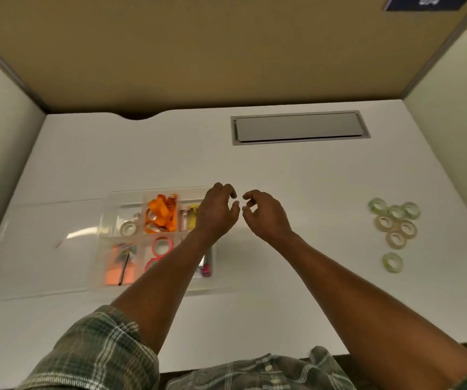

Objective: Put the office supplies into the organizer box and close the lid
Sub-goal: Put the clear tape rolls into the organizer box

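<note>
A clear plastic organizer box (105, 249) lies on the white desk, its clear lid (43, 249) folded open flat to the left. Its compartments hold orange clips (162, 213), pink tape rings (161, 246), orange sticky notes (118, 266), a small clear tape roll (128, 228) and a yellow item (193, 218). My left hand (216, 213) hovers over the box's far right corner with fingers loosely curled, holding nothing. My right hand (264, 215) hovers just right of the box, fingers loosely curled, empty. Several clear tape rolls (394, 223) lie far right on the desk.
A grey cable hatch (299, 127) is set into the desk at the back right. A tan partition wall (198, 52) stands behind the desk, with white side panels left and right. One tape roll (392, 262) lies apart, nearer me.
</note>
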A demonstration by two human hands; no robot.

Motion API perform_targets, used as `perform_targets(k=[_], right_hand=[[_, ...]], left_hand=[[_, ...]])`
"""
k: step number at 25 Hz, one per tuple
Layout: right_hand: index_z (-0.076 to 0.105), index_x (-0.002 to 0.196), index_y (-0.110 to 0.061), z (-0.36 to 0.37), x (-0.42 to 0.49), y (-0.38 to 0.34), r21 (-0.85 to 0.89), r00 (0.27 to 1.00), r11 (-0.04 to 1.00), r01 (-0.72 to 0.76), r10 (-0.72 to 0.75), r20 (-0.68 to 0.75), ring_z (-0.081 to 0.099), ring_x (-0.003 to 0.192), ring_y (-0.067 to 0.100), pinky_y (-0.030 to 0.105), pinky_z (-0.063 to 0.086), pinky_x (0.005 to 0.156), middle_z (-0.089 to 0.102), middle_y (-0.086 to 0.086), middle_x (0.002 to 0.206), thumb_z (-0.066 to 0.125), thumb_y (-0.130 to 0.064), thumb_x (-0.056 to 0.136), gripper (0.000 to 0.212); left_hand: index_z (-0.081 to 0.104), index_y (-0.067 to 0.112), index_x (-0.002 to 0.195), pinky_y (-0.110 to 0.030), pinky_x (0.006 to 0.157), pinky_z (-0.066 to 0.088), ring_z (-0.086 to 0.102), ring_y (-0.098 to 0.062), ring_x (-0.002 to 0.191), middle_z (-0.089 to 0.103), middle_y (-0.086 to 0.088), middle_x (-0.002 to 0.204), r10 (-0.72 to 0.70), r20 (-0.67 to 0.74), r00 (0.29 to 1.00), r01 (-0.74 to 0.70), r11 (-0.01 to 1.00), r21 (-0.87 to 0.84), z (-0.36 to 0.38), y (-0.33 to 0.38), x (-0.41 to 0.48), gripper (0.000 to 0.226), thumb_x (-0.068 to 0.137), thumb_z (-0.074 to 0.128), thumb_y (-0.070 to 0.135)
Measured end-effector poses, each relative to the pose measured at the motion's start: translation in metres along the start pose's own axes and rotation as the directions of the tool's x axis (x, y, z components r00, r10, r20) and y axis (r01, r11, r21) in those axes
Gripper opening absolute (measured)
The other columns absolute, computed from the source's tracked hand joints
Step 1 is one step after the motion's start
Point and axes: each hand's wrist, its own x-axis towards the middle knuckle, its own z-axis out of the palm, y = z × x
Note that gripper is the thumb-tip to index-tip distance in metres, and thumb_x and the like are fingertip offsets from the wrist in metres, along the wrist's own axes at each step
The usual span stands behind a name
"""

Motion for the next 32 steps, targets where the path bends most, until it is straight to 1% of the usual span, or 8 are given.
perform_targets(k=[10, 13, 17, 20, 24, 26, 29, 32], right_hand=[[0.061, 0.117, -0.022, -0.117, -0.053, 0.151, -0.023, 0.966, 0.974, -0.225, 0.22, -0.134, 0.06, 0.081, 0.01, 0.026, 0.044, 0.074, 0.065, -0.004, 0.104, 0.062, -0.027, 0.091, 0.026], [0.06, 0.121, -0.02, -0.139, -0.071, 0.19, -0.107, 0.93, 0.94, -0.324, 0.296, -0.219, 0.062, 0.098, 0.019, 0.031, 0.05, 0.077, 0.06, 0.001, 0.113, 0.062, -0.028, 0.09, 0.031], [0.057, 0.128, -0.017, -0.165, -0.089, 0.236, -0.228, 0.854, 0.839, -0.493, 0.419, -0.308, 0.052, 0.117, 0.03, 0.041, 0.051, 0.087, 0.052, 0.009, 0.125, 0.064, -0.031, 0.088, 0.043], [0.052, 0.136, -0.02, -0.181, -0.095, 0.271, -0.241, 0.83, 0.799, -0.551, 0.494, -0.259, 0.049, 0.12, 0.032, 0.042, 0.049, 0.089, 0.047, 0.011, 0.132, 0.061, -0.029, 0.09, 0.048], [0.051, 0.14, -0.028, -0.193, -0.094, 0.303, -0.284, 0.839, 0.792, -0.541, 0.534, -0.107, 0.049, 0.119, 0.029, 0.039, 0.047, 0.09, 0.045, 0.009, 0.131, 0.058, -0.024, 0.091, 0.05], [0.053, 0.137, -0.027, -0.194, -0.094, 0.311, -0.307, 0.846, 0.794, -0.524, 0.528, -0.078, 0.051, 0.116, 0.028, 0.039, 0.049, 0.089, 0.047, 0.009, 0.128, 0.058, -0.022, 0.091, 0.047], [0.061, 0.125, -0.021, -0.195, -0.093, 0.315, -0.306, 0.867, 0.813, -0.495, 0.488, -0.105, 0.054, 0.11, 0.029, 0.038, 0.05, 0.083, 0.049, 0.009, 0.122, 0.061, -0.024, 0.09, 0.034], [0.063, 0.111, -0.016, -0.194, -0.091, 0.315, -0.319, 0.877, 0.82, -0.475, 0.472, -0.091, 0.054, 0.11, 0.028, 0.037, 0.049, 0.083, 0.049, 0.008, 0.121, 0.067, -0.033, 0.089, 0.028]], left_hand=[[0.058, 0.017, 0.102, -0.03, 0.069, 0.047, 0.056, -0.018, 0.091, 0.057, 0.001, 0.099, 0.152, 0.171, 0.973, -0.15, 0.988, -0.022, 0.121, 0.143, 0.011, 0.019, 0.086, 0.063, 0.026], [0.057, 0.018, 0.103, -0.028, 0.069, 0.043, 0.055, -0.018, 0.091, 0.056, 0.001, 0.099, 0.182, 0.236, 0.955, -0.181, 0.983, -0.023, 0.156, 0.176, 0.008, 0.019, 0.087, 0.062, 0.027], [0.056, 0.019, 0.103, -0.028, 0.066, 0.039, 0.055, -0.02, 0.089, 0.054, 0.001, 0.099, 0.225, 0.324, 0.919, -0.232, 0.973, -0.016, 0.195, 0.214, -0.002, 0.02, 0.087, 0.061, 0.029], [0.057, 0.019, 0.107, -0.03, 0.067, 0.039, 0.055, -0.022, 0.093, 0.054, -0.001, 0.103, 0.31, 0.426, 0.85, -0.338, 0.941, -0.009, 0.222, 0.241, -0.015, 0.024, 0.087, 0.06, 0.032], [0.058, 0.023, 0.124, -0.036, 0.072, 0.044, 0.053, -0.026, 0.095, 0.052, -0.007, 0.11, 0.416, 0.594, 0.688, -0.502, 0.865, -0.024, 0.247, 0.262, -0.034, 0.037, 0.088, 0.057, 0.033], [0.057, 0.025, 0.129, -0.038, 0.074, 0.044, 0.051, -0.027, 0.095, 0.051, -0.008, 0.111, 0.423, 0.646, 0.635, -0.551, 0.834, -0.005, 0.252, 0.262, -0.037, 0.041, 0.089, 0.057, 0.033], [0.057, 0.022, 0.125, -0.038, 0.074, 0.043, 0.052, -0.029, 0.096, 0.05, -0.009, 0.112, 0.417, 0.667, 0.618, -0.585, 0.81, 0.036, 0.254, 0.258, -0.036, 0.042, 0.087, 0.061, 0.039], [0.057, 0.014, 0.113, -0.034, 0.069, 0.036, 0.052, -0.031, 0.095, 0.05, -0.01, 0.112, 0.401, 0.654, 0.641, -0.598, 0.795, 0.098, 0.252, 0.25, -0.032, 0.046, 0.082, 0.066, 0.047]])
